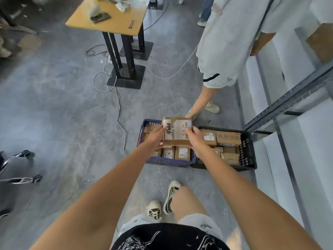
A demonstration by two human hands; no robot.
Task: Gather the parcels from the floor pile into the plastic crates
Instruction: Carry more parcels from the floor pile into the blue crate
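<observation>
Both hands hold one brown parcel (177, 131) over the blue crate (167, 162): left hand (155, 137) at nine o'clock, right hand (195, 139) at three. A black crate (247, 154) full of boxes touches the blue one at three o'clock.

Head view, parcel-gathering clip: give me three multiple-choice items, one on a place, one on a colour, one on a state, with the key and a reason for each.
1. Where is the held parcel?
A. on the wooden table
B. above the blue crate
C. on the bare floor

2. What colour is the crate to the right of the blue crate?
A. black
B. red
C. white

3. How is the parcel held?
A. by the left hand alone
B. by the right hand alone
C. by both hands

Key:
1 B, it is held over the boxes in that crate.
2 A, the black crate adjoins it.
3 C, the left hand and right hand grip opposite sides.
</observation>
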